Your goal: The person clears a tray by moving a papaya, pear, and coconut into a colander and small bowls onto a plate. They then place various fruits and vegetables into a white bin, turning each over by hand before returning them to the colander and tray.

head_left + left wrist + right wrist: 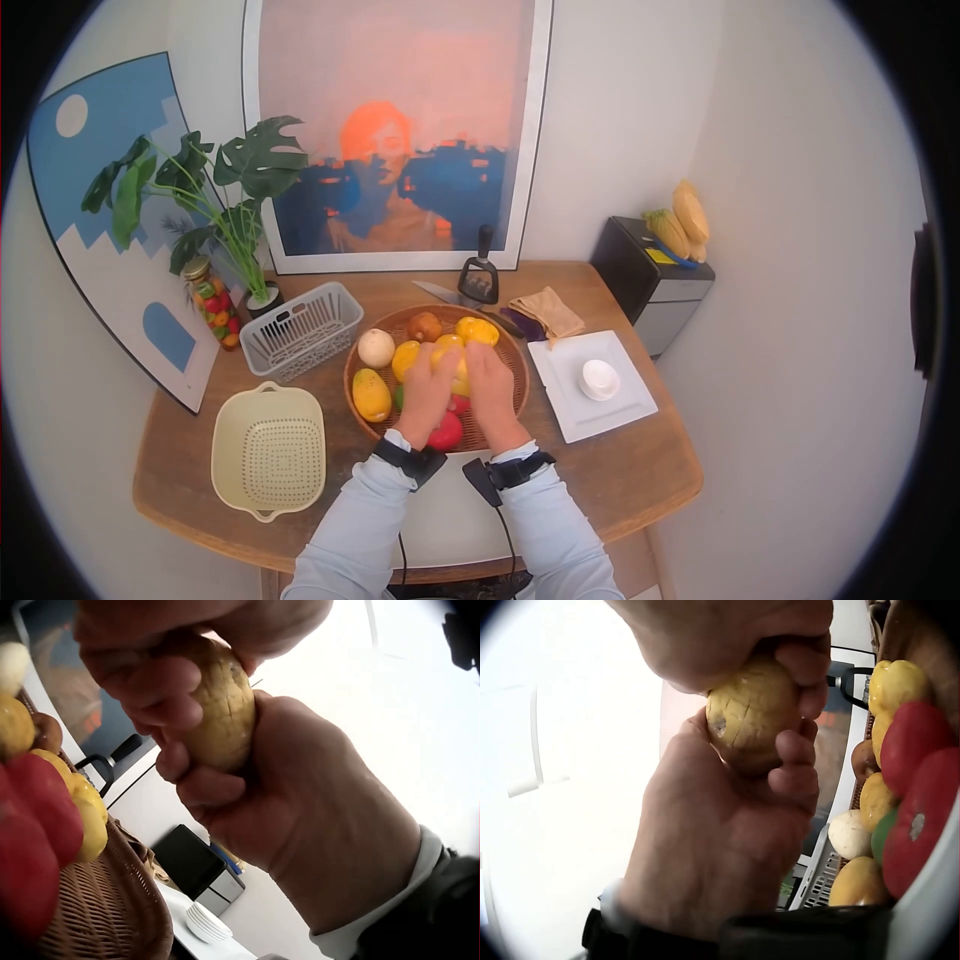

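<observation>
Both hands grip one rounded yellow fruit [225, 716] with cracked, lined skin, held above a round brown wicker basket [522, 370]. My left hand [430, 388] curls its fingers round one side, and my right hand [492, 388] curls round the other. In the right wrist view, the fruit [754, 716] shows a small dark end spot between the two hands. Under them the basket bears a white round vegetable [376, 348], a brown round one [424, 326], a yellow mango-like fruit [372, 395], a lobed yellow one [477, 330] and a glossy red one [445, 432].
Left of the basket are a cream colander [268, 398] and a grey plastic basket [300, 330]. A knife [440, 292] and a black-handled grater [481, 275] lie behind it. At right, a white square tray [560, 415] bears white bowls [599, 380], near a brown cloth [548, 311].
</observation>
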`<state>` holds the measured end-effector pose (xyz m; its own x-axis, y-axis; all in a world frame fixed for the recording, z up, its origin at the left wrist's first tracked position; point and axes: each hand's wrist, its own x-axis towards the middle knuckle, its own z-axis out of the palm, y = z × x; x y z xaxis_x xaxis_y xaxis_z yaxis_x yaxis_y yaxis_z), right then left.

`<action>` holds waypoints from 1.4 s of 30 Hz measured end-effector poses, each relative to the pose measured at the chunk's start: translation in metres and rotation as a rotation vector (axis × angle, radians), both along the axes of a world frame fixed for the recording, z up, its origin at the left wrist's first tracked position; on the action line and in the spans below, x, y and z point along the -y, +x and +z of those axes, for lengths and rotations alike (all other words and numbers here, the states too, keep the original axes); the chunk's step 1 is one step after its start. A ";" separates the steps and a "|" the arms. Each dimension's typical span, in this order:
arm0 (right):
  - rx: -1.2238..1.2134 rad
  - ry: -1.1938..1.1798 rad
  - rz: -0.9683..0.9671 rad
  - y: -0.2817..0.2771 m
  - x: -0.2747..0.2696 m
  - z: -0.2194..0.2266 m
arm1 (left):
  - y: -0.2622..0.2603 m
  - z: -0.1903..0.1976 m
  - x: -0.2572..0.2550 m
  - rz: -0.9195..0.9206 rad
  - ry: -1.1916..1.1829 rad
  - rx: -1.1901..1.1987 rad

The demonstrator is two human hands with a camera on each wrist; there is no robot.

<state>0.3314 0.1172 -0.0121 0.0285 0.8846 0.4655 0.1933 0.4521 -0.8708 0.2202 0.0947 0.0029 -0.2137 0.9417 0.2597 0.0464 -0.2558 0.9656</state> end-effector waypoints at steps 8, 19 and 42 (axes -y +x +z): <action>-0.124 -0.108 0.054 -0.009 0.011 0.018 | -0.011 0.009 0.002 -0.030 -0.038 0.169; -0.052 0.113 -0.023 -0.014 0.018 0.020 | -0.015 0.006 0.004 -0.100 -0.060 0.277; 0.277 0.240 -0.099 -0.022 0.012 0.000 | -0.011 -0.003 -0.009 -0.284 0.084 0.632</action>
<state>0.3090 0.1051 -0.0121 -0.0475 0.7484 0.6616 0.4593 0.6045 -0.6509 0.2092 0.1034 0.0001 -0.0966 0.9656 0.2412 -0.5972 -0.2501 0.7621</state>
